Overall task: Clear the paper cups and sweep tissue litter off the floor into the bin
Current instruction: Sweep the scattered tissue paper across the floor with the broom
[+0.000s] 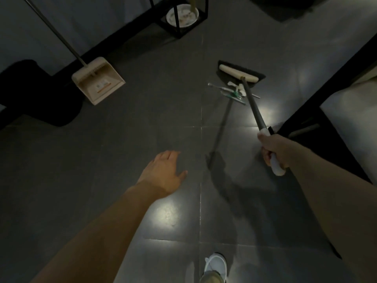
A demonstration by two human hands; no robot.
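On dark floor tiles, my right hand (272, 149) grips the white end of the broom (250, 99), whose grey shaft runs up and away to the left, its cream head with black bristles lying crosswise. Small litter (234, 91), white scraps and thin clear wrappers, sits just beside the bristles on my side, well beyond my fist. My left hand (163, 170) hangs open and empty. Farther left stands the cream dustpan (99, 80).

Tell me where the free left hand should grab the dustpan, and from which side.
Take the dustpan by its long metal handle, which slants up and away from the pan's back edge. The open left hand should probably come from the pan's open-mouth side, since a wall lies behind it.
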